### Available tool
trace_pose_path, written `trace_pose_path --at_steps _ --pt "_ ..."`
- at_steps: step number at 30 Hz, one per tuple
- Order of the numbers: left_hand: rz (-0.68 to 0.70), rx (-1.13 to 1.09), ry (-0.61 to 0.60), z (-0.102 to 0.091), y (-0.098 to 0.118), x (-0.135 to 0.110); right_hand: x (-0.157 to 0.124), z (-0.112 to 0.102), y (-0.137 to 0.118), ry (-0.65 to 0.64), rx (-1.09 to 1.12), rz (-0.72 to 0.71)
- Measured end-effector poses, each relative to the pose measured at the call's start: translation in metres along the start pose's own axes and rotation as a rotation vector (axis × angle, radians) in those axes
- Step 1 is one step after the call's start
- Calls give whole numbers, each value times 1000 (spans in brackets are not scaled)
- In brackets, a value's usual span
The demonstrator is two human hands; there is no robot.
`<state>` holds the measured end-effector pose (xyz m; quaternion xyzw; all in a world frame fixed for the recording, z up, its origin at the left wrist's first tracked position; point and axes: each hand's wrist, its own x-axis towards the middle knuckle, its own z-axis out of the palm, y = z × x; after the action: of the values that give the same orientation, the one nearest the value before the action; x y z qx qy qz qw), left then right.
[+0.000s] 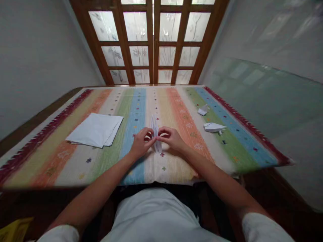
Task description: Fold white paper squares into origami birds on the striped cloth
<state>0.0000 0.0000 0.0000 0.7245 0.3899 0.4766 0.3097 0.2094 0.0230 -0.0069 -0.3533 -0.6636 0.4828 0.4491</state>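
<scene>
Midway across the counter (126, 101), spread with a striped multicoloured cloth (186, 101): one narrow folded white paper strip (154, 123), pinched in the fingers of the left hand (141, 143) and right hand (174, 138). I judge it part-folded. Rightward, a longer pointed white paper shape (213, 127) and a smaller white paper shape (203, 110) look done; leftward, stacked white square sheets (96, 129) lie unfolded.

Ahead of you, wooden doors (156, 43) with patterned panes (135, 27) stand beyond the desk (40, 119), which a striped cloth (75, 164) covers. To your left, you have a pale wall (45, 50) and, low down, something yellow (16, 230).
</scene>
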Motion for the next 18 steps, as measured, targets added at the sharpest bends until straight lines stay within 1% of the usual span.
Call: trace_pose_path --at_steps 5,10,12,14,18 --pt "-32 45 -20 1 -6 5 4 -3 8 3 22 10" --pt "-139 -67 -105 2 -17 8 11 -7 20 -28 96 60" --pt "-178 -112 -119 1 -20 10 13 -9 22 -51 109 77" --pt "-198 -142 -122 1 -23 11 14 -11 23 -68 105 79" --pt "-195 -171 -135 -2 -25 14 14 -15 19 -95 83 84"
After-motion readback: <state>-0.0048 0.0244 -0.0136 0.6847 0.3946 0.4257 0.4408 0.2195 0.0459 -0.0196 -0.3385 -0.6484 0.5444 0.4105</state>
